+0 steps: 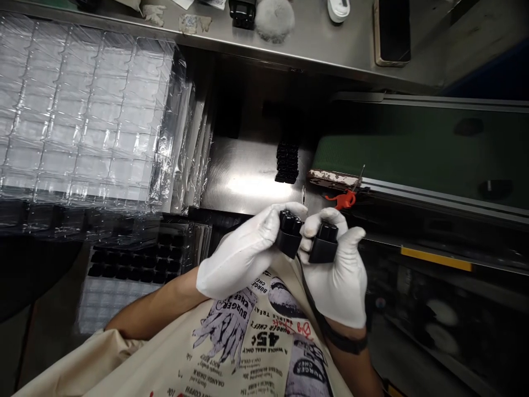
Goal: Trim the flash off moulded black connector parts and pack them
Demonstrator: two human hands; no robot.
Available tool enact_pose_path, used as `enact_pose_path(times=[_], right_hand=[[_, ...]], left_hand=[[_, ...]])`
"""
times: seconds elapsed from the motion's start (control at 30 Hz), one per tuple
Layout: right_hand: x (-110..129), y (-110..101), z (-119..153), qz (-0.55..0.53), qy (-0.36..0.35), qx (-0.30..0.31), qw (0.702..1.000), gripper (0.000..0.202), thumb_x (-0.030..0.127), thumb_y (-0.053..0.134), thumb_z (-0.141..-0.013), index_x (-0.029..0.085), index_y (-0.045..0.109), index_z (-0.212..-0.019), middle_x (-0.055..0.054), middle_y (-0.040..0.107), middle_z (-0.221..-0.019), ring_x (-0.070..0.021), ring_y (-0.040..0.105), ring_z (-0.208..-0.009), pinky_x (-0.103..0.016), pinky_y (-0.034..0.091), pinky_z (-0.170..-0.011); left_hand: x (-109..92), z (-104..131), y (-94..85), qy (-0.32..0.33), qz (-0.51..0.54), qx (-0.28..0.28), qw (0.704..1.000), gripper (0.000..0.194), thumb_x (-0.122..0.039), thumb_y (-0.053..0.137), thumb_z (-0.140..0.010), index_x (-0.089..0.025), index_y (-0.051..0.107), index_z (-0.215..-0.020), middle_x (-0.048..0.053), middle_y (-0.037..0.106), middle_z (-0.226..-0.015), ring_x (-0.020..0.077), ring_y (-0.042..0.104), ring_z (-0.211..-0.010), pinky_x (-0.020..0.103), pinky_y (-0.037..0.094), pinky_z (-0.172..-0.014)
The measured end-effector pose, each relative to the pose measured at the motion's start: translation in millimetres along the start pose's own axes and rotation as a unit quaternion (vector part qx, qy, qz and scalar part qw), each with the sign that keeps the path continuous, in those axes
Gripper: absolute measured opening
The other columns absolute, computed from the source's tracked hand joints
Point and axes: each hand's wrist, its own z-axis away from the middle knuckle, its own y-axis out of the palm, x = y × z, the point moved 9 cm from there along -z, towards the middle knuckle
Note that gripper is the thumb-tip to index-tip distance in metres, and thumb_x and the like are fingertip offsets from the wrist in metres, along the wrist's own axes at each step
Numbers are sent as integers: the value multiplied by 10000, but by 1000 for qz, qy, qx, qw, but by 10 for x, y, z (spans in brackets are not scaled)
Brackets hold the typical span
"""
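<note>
My left hand (pixel 248 248), in a white glove, is closed around a small black plastic part (pixel 288 234) with rounded ridges at its top. Close beside it, my right hand (pixel 336 270), gloved too, grips a similar black plastic part (pixel 324 243); its thumb sticks out to the right. Both parts are held upright in front of my apron (pixel 264 342). Beyond the hands, a row of small black pieces (pixel 286 162) lies on the steel work surface (pixel 235 165). What the black parts are I cannot tell.
Stacked clear plastic trays (pixel 82 110) fill the left. A lower tray (pixel 124 298) holds several black pieces. At right runs a green conveyor belt (pixel 405 149), with an orange tool (pixel 345 198) at its near corner. A phone (pixel 392 30) and a fluffy grey puff (pixel 275 19) lie on the shelf.
</note>
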Motion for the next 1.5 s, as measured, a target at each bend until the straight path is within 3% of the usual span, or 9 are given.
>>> enact_pose_path(times=[0.17, 0.23, 0.4, 0.6, 0.8, 1.03, 1.17, 1.33, 1.5], right_hand=[[-12, -18, 18, 4, -4, 10, 1000, 370, 680, 737, -1015, 346, 742, -1174, 8, 655, -997, -149, 673, -881, -359, 674, -945], [-24, -10, 5, 8, 10, 21, 1000, 414, 651, 831, -956, 344, 735, -1216, 9, 656, -1025, -145, 667, -897, -313, 667, -881], [7, -22, -73, 45, 20, 28, 998, 482, 357, 1005, -805, 324, 716, -1189, 43, 642, -991, -102, 621, -823, -241, 623, -800], [22, 8, -97, 76, 27, 42, 996, 460, 316, 995, -771, 312, 738, -1152, 29, 642, -1019, -118, 613, -849, -249, 613, -774], [-67, -4, -108, 11, 55, 10, 998, 225, 498, 744, -1028, 303, 765, -1136, -18, 698, -1122, -125, 598, -813, -222, 555, -643], [-60, 54, -137, -32, 86, 11, 996, 223, 388, 697, -918, 289, 774, -1103, -30, 700, -1067, -169, 634, -872, -248, 543, -644], [-26, 78, -124, -25, 71, 37, 996, 313, 346, 703, -864, 316, 761, -1170, -23, 699, -1086, -203, 661, -957, -322, 595, -751], [37, 152, -111, -17, 44, 70, 996, 362, 317, 715, -797, 326, 750, -1157, -29, 673, -1021, -291, 675, -1128, -562, 585, -1103], [51, 149, -119, -12, 34, 76, 996, 329, 338, 755, -814, 320, 759, -1142, -33, 663, -1045, -298, 685, -1134, -609, 561, -1149]], left_hand=[[0, 9, -41, -1, -25, -7, 1000, 452, -555, 590, -1147, -251, 759, -1434, 111, 702, -1477, 320, 597, -1458, 497, 455, -1270], [5, 3, -41, -1, -30, -3, 1000, 438, -545, 591, -1149, -260, 752, -1439, 107, 697, -1485, 317, 599, -1451, 496, 469, -1252], [15, -31, 3, 12, 13, 16, 1000, 393, -483, 569, -1171, -230, 750, -1412, 112, 697, -1484, 288, 619, -1429, 460, 472, -1254], [50, -60, 5, -6, 69, 26, 997, 417, -486, 582, -1163, -199, 759, -1408, 139, 727, -1409, 284, 654, -1364, 419, 536, -1160], [48, -103, -4, -18, 103, 31, 994, 463, -547, 650, -1113, -189, 774, -1379, 145, 742, -1280, 221, 714, -1011, 364, 591, -932], [9, -111, -12, -6, 78, 22, 997, 448, -547, 634, -1121, -205, 780, -1372, 137, 724, -1367, 261, 710, -1163, 400, 570, -1041], [-32, -102, 4, -2, 61, 14, 998, 456, -565, 616, -1125, -211, 786, -1357, 122, 727, -1347, 258, 684, -1195, 401, 553, -1068], [-85, -69, -4, 12, 20, 4, 1000, 392, -502, 588, -1156, -223, 785, -1349, 102, 726, -1348, 242, 657, -1246, 383, 517, -1124], [-96, -45, 6, 11, -5, -6, 1000, 391, -524, 631, -1133, -229, 787, -1338, 109, 716, -1405, 287, 633, -1356, 427, 504, -1163]])
